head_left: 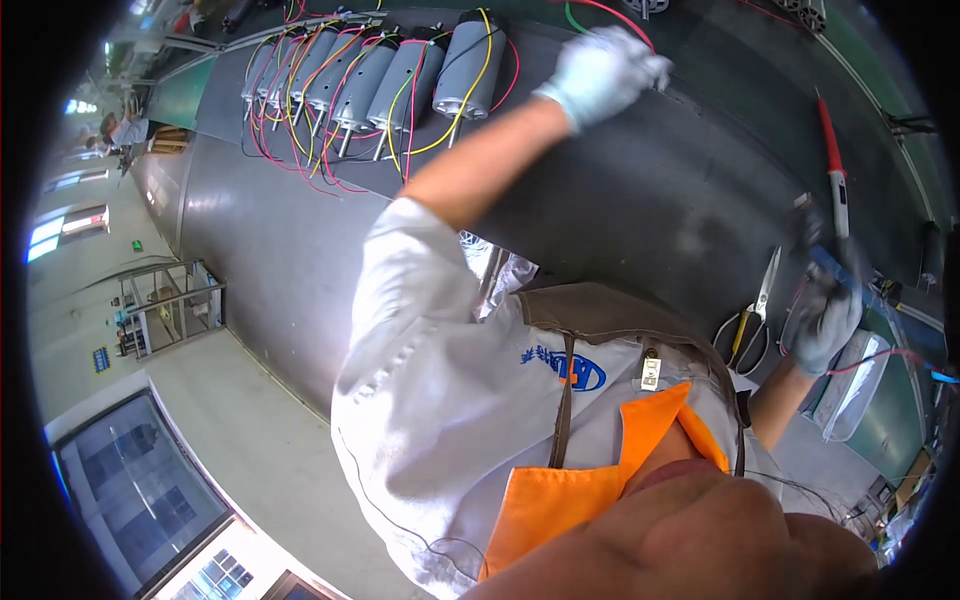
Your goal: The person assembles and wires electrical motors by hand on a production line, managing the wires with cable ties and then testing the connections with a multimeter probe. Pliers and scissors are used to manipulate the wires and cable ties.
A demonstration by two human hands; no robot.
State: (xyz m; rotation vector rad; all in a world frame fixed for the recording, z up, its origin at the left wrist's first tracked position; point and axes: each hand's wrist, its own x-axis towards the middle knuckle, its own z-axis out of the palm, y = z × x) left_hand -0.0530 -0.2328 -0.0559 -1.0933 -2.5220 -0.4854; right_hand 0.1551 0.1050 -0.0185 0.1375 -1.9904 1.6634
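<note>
My left hand (605, 78), in a pale glove, is closed above the dark work surface on the far side. A red wire (622, 18) and a green wire (572, 15) come down to it from the upper edge; whether its fingers grip them is hidden. Off to the right, my right hand (832, 318), in a greyish glove, is smeared by motion. A blue, blurred long object (828, 263) lies against its fingers. Scissors (755, 315) with dark handles and a yellow mark rest just left of that hand. Beyond it is a red-and-white pen-shaped tool (835, 165).
Several grey cylindrical motors (405, 85) with red, yellow, green and black leads stand in a row at the far left, shafts toward me. A clear plastic-wrapped item (850, 390) lies right of me. A metal frame cart (170, 305) stands on the floor at left.
</note>
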